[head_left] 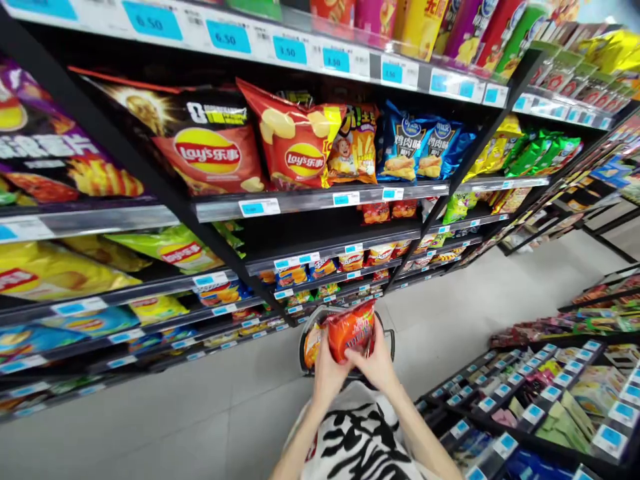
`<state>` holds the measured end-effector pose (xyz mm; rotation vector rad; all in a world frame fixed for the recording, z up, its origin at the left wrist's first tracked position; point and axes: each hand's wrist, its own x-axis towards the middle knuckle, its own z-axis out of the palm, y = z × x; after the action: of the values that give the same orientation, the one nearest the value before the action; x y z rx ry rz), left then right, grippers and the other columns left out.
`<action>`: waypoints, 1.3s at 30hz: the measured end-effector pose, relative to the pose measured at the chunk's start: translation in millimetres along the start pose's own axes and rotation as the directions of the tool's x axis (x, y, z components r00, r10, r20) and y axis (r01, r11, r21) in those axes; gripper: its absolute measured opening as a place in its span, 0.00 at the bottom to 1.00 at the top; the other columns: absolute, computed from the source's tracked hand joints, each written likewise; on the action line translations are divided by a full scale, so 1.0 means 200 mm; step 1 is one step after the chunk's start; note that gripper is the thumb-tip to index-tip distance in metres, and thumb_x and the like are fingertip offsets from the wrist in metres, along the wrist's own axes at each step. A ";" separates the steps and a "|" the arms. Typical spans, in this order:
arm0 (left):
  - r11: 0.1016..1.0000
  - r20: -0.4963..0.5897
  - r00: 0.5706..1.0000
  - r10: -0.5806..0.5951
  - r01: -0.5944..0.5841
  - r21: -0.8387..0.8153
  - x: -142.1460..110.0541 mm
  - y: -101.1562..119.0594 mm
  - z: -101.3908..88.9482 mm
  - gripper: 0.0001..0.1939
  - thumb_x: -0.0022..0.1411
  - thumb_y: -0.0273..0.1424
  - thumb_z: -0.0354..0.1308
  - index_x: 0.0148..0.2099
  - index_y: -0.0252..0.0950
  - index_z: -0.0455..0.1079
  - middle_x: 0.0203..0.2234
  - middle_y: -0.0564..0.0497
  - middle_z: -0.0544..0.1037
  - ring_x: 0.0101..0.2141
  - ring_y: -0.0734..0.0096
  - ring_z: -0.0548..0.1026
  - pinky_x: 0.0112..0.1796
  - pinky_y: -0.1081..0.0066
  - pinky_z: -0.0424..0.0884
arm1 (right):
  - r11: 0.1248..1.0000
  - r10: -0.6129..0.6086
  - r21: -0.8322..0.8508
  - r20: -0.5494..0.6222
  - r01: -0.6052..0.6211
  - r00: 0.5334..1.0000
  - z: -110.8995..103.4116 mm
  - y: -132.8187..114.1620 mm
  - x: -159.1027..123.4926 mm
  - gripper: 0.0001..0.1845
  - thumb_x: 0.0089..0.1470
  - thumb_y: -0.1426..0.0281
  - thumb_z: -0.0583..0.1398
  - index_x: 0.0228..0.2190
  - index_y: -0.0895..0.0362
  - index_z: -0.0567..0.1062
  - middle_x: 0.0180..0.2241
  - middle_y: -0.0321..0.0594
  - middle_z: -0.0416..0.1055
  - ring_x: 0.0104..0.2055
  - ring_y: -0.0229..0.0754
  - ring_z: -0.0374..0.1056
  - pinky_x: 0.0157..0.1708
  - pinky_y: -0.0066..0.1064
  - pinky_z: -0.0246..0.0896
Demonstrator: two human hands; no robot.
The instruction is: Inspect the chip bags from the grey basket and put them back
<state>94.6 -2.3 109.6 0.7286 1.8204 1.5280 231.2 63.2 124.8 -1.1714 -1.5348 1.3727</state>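
A red snack bag (351, 328) is held in front of my body between both hands. My left hand (329, 357) grips its left side, and my right hand (377, 357) wraps its right side with the thumb across the front. Part of the bag's printing is covered by my fingers. Below and behind it, a basket (303, 347) sits low near the floor, with an orange snack bag (313, 343) inside at the left. The rest of the basket's contents is hidden by my hands and the red bag.
Shelves of snacks rise ahead, with red Lay's chip bags (210, 157), blue snack bags (404, 143) and a price-tag rail (295, 200). A black upright post (190, 220) divides the shelving. Another display rack (540, 393) stands at the right, across the grey floor (440, 320).
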 end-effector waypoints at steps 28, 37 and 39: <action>0.941 0.116 0.958 0.261 -0.279 0.190 0.18 -0.05 0.57 0.40 0.65 0.36 0.65 0.75 0.43 0.58 0.70 0.39 0.68 0.70 0.45 0.66 0.68 0.44 0.65 | 0.999 0.019 0.024 0.035 -0.020 0.999 -0.47 0.13 0.73 0.72 0.33 0.54 0.80 0.71 0.51 0.51 0.70 0.54 0.62 0.71 0.61 0.62 0.73 0.56 0.52; 0.988 0.062 0.989 0.132 -0.136 0.073 0.17 -0.15 0.88 0.29 0.72 0.42 0.57 0.72 0.43 0.63 0.68 0.36 0.69 0.62 0.50 0.75 0.55 0.53 0.80 | 0.928 -0.313 -0.258 -0.150 0.269 0.938 -0.73 -0.11 1.66 0.74 0.38 0.53 0.78 0.74 0.56 0.46 0.72 0.60 0.58 0.72 0.64 0.60 0.71 0.55 0.57; 0.991 0.066 0.992 0.105 -0.110 0.071 0.13 -0.19 0.93 0.26 0.72 0.43 0.57 0.68 0.43 0.68 0.68 0.37 0.70 0.61 0.51 0.76 0.56 0.55 0.79 | 0.893 -0.391 -0.310 -0.180 0.325 0.903 -0.76 -0.14 1.87 0.72 0.40 0.52 0.77 0.74 0.60 0.47 0.72 0.63 0.57 0.73 0.64 0.59 0.72 0.54 0.55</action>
<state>220.9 128.4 48.0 0.9132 1.8259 1.4945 259.3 465.0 159.1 -1.0941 -1.6970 0.7618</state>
